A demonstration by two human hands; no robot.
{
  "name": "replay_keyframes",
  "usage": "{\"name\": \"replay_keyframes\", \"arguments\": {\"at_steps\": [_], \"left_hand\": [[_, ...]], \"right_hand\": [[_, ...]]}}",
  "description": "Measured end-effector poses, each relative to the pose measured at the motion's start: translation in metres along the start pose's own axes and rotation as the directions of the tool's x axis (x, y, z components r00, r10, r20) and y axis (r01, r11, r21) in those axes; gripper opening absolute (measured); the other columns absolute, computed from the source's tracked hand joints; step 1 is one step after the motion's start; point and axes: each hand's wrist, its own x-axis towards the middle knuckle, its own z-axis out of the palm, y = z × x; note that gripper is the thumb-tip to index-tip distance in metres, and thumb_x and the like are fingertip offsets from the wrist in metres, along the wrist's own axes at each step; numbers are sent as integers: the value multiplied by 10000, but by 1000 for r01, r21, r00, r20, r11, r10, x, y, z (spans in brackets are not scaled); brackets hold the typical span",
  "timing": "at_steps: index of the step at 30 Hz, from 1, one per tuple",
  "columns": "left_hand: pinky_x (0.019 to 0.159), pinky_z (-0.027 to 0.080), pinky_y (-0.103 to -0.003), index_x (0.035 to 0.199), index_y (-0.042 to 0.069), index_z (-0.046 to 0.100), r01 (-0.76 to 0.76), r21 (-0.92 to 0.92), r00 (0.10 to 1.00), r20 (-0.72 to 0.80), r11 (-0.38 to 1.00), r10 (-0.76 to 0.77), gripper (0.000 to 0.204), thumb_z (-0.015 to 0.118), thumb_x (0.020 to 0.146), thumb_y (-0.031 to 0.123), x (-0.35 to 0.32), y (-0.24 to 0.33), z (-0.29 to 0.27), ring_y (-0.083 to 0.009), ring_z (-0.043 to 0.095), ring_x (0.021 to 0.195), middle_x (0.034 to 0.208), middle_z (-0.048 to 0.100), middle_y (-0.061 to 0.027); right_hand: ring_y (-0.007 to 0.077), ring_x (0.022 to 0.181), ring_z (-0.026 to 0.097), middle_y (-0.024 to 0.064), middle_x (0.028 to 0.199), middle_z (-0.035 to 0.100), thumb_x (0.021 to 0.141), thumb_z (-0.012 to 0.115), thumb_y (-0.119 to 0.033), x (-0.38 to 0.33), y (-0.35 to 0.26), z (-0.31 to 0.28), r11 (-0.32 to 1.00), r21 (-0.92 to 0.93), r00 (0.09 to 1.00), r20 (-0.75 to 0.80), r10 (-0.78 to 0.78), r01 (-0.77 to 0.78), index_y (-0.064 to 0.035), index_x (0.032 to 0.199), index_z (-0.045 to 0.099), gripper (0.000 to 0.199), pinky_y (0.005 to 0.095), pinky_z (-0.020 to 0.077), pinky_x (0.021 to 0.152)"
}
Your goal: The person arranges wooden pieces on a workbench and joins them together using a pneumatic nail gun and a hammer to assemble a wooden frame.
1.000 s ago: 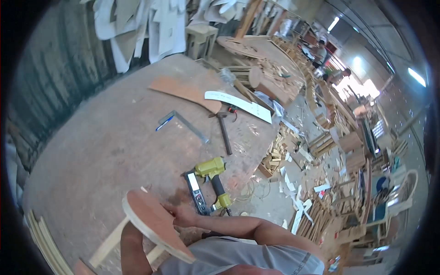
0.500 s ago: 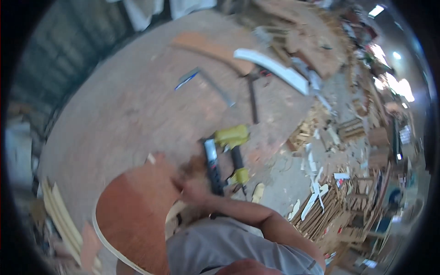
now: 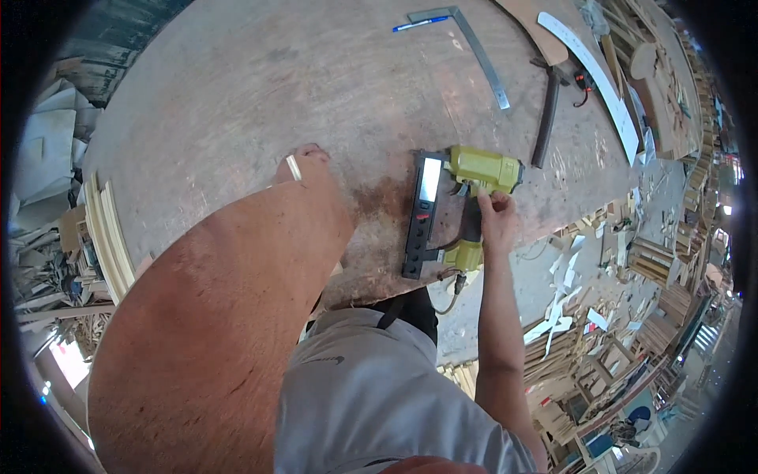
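Observation:
A large reddish-brown curved plywood panel [image 3: 213,300] rises at my left, broad toward me and narrowing at its far end. My left hand [image 3: 306,152] is closed round that narrow end, largely hidden behind it. A short pale strip [image 3: 294,167] sticks out at the panel's edge beside the hand. On the worktable lies a yellow-green and black nail gun [image 3: 483,169], with an air hose [image 3: 454,296] at its lower end. My right hand [image 3: 497,220] has its fingers curled at the gun's handle, just below the body.
Beyond the gun lie a metal square [image 3: 482,63], a blue-and-white pen [image 3: 420,24], a hammer [image 3: 546,118] and a white curved strip [image 3: 592,83]. Pale wooden strips [image 3: 109,237] lean at the table's left edge. Scraps and wood pieces [image 3: 568,268] litter the floor at right.
My right hand has moved from beside the panel, rightward to the nail gun's handle. The panel now stands higher and fills more of the view, and the view itself has shifted.

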Motion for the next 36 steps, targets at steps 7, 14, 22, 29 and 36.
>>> {"name": "replay_keyframes", "arguments": {"at_steps": [7,14,22,29,36], "left_hand": [[848,431,-308,1163,32,501,-114,-96,992,-66,989,108,372,551,850,226,26,19,19,-189,555,940,983,607,-76],[818,457,-298,1147,28,508,-162,-166,981,-138,973,139,365,576,842,216,27,30,22,-179,581,897,938,627,-70],[855,439,-276,1137,19,507,-111,-204,986,-146,973,82,342,584,854,194,21,51,8,-141,565,960,980,615,-60],[834,443,-349,916,131,637,-70,-253,986,-165,965,28,172,608,747,149,18,61,6,-242,562,953,1024,595,-30],[837,443,-365,946,153,637,-250,-67,950,-208,966,231,207,616,740,162,19,61,4,-256,546,985,1055,569,-38]], "right_hand": [[104,698,549,47,821,592,714,763,-181,2,42,4,854,444,955,234,181,-270,3,1001,552,400,243,461,622],[174,627,592,68,888,592,807,649,-103,9,4,15,651,503,677,735,24,-569,-14,1050,521,289,285,497,500],[195,687,647,105,955,597,828,640,-166,5,-25,60,670,326,436,900,-3,-667,-10,1146,489,384,270,534,542],[152,599,623,106,896,632,820,652,-186,4,-32,72,696,285,379,925,-19,-659,-28,1129,512,374,240,514,505],[130,563,602,105,885,634,822,651,-197,3,-37,72,719,289,417,909,2,-633,-34,1113,521,358,224,505,485]]}}
